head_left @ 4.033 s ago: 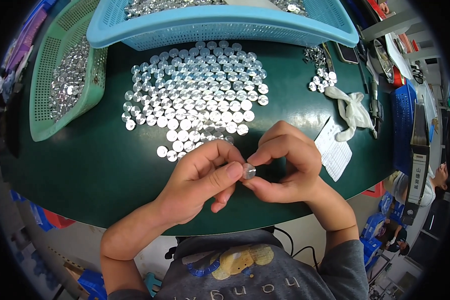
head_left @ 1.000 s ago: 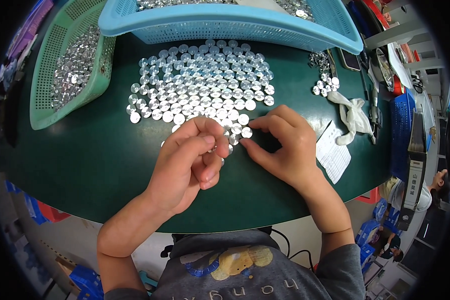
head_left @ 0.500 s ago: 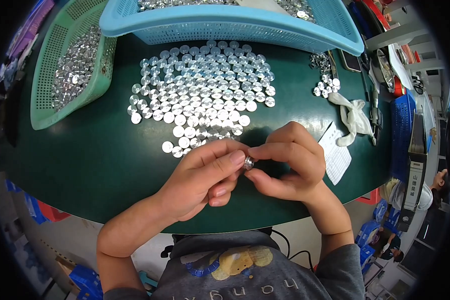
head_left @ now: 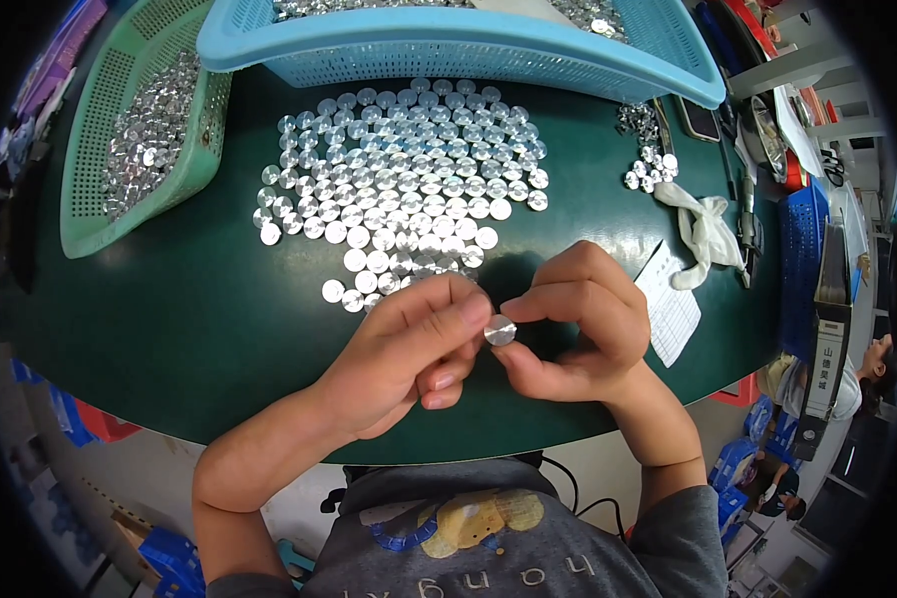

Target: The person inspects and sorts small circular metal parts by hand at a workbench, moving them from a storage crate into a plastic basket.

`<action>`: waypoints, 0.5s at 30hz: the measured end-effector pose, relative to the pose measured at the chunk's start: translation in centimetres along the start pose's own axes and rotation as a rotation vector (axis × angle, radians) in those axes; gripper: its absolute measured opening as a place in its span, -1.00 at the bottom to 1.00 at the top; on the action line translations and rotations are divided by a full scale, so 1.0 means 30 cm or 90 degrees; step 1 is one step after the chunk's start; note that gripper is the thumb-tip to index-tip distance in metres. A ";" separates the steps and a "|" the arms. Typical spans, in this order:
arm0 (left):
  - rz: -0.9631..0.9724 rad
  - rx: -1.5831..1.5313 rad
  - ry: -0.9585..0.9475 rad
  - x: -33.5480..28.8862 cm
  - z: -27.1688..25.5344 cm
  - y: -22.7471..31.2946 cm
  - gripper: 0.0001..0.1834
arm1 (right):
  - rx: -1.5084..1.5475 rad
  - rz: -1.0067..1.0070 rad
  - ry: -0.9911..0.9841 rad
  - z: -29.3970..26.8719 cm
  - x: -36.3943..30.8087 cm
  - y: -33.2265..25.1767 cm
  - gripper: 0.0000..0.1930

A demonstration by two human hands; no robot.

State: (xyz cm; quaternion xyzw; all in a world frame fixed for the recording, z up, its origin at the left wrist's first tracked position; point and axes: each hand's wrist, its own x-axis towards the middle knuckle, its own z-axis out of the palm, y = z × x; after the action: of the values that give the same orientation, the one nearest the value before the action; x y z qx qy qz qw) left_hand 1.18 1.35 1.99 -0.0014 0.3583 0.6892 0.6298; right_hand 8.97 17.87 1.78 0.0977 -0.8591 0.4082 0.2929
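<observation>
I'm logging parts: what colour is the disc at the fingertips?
The metal disc is shiny silver, clearest in the head view.

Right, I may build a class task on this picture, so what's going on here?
A person sits or stands at a green table, pinching a small shiny metal disc in the right hand. The left hand is close against the disc; whether it grips too is unclear. Beyond lie many similar discs in rough rows, with a green basket and a blue basket of metal pieces.
</observation>
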 end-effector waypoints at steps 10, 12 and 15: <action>-0.005 -0.047 -0.015 0.005 -0.011 -0.002 -0.82 | 0.000 -0.002 -0.002 0.000 -0.002 0.006 -0.76; 0.003 -0.028 -0.025 0.008 -0.016 -0.006 -0.83 | 0.003 -0.009 -0.011 0.000 -0.004 0.009 -0.75; 0.016 0.015 -0.030 0.007 -0.020 -0.003 -0.86 | 0.017 -0.006 -0.037 -0.008 0.019 0.021 -0.75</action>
State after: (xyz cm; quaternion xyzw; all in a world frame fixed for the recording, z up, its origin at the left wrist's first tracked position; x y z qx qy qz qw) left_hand 0.95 1.23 1.40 0.0266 0.3510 0.6925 0.6297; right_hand 8.37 18.50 1.83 0.1171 -0.8613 0.4151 0.2688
